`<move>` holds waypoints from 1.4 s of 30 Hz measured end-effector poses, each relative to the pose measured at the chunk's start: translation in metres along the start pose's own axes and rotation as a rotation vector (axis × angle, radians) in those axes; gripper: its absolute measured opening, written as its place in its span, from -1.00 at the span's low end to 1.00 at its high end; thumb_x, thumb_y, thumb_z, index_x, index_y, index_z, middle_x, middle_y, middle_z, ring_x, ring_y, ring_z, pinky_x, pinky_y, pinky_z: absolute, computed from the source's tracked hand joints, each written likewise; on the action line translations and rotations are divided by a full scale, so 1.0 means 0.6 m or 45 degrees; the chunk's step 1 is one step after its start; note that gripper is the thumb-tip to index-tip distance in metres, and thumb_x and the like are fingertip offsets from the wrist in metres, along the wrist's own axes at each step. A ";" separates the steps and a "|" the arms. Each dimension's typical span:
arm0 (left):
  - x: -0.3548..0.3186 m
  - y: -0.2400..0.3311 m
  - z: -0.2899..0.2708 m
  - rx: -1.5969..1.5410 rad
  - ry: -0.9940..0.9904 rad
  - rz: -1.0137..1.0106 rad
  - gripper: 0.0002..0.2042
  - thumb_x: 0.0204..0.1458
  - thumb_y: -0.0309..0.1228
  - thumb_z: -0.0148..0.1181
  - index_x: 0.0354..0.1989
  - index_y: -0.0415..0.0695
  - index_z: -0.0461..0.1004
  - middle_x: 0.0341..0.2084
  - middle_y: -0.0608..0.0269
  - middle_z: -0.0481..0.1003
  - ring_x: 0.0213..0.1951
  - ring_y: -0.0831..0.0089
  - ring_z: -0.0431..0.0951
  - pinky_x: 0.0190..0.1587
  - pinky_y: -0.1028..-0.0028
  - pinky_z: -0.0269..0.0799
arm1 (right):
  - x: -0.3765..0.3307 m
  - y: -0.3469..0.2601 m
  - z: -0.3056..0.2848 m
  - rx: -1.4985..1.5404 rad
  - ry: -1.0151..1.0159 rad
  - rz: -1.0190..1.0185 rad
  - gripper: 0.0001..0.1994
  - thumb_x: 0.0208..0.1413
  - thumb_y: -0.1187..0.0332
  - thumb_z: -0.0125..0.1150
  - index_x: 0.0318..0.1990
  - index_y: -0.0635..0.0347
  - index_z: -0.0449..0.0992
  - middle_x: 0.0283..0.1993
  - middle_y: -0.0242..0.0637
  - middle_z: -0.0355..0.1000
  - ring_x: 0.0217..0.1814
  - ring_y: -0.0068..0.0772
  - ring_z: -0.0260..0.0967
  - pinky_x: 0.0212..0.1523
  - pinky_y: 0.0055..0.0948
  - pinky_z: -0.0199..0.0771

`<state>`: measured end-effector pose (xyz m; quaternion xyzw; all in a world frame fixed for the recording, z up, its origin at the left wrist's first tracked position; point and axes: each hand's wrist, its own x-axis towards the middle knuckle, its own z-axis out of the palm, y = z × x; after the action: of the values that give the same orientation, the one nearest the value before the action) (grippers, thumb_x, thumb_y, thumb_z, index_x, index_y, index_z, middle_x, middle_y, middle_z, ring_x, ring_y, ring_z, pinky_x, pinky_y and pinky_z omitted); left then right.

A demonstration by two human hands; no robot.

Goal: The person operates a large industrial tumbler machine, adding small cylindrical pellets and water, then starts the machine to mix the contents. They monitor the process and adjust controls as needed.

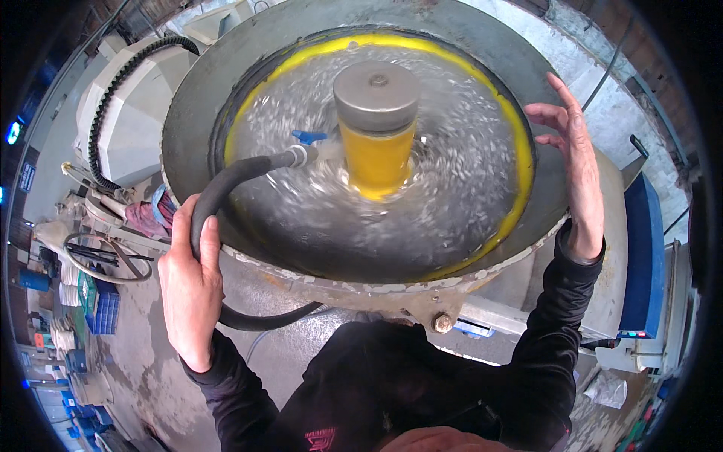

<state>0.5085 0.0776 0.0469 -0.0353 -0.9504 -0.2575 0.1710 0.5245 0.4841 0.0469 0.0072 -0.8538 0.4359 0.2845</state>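
In front of me is a large round vibratory-finisher-like bowl (497, 30) with a yellow inner lining. Inside it, small pale pieces (459, 181) are smeared by motion around a central column (380, 154), yellow below with a grey metal cap. My left hand (192, 290) is wrapped round a thick black hose (239, 173) at the bowl's left rim. The hose curves over the rim to a valve with a blue handle (309, 137), its outlet beside the column. At the right rim, my right hand (580, 162) holds nothing, its fingers apart.
A white machine housing (128, 113) with a black corrugated conduit stands at the left. Reddish cloth (147, 218) lies beside the bowl. Blue crates (104, 310) sit on the floor at the left; a blue panel (644, 256) stands at the right.
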 end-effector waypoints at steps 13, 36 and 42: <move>0.006 0.005 0.001 -0.066 0.002 -0.067 -0.69 0.26 -0.24 0.01 0.12 -0.05 0.37 -0.41 -0.17 0.53 -0.30 -0.09 0.59 -0.28 0.24 0.45 | 0.004 -0.002 0.002 -0.029 -0.006 0.004 -0.34 0.31 -0.21 -0.39 0.35 0.04 0.19 0.03 -0.25 0.42 0.11 -0.42 0.30 0.10 -0.39 0.25; 0.006 0.002 0.004 -0.035 0.015 -0.057 -0.69 0.27 -0.24 0.01 0.12 -0.05 0.36 -0.41 -0.16 0.54 -0.27 -0.05 0.61 -0.27 0.24 0.47 | 0.005 0.000 0.002 0.010 -0.001 0.002 -0.38 0.33 -0.16 -0.34 0.34 0.06 0.20 -0.01 -0.28 0.43 0.09 -0.45 0.28 0.10 -0.41 0.19; 0.007 0.007 0.001 -0.053 -0.035 -0.173 -0.69 0.26 -0.24 0.01 0.13 -0.05 0.36 -0.43 -0.16 0.54 -0.27 -0.07 0.60 -0.29 0.23 0.47 | 0.005 0.001 -0.001 -0.077 -0.011 -0.006 -0.26 0.25 -0.31 -0.42 0.36 0.02 0.20 0.03 -0.22 0.43 0.13 -0.38 0.31 0.11 -0.34 0.28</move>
<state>0.5052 0.0817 0.0499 0.0221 -0.9473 -0.2876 0.1394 0.5222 0.4854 0.0480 0.0027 -0.8678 0.4091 0.2819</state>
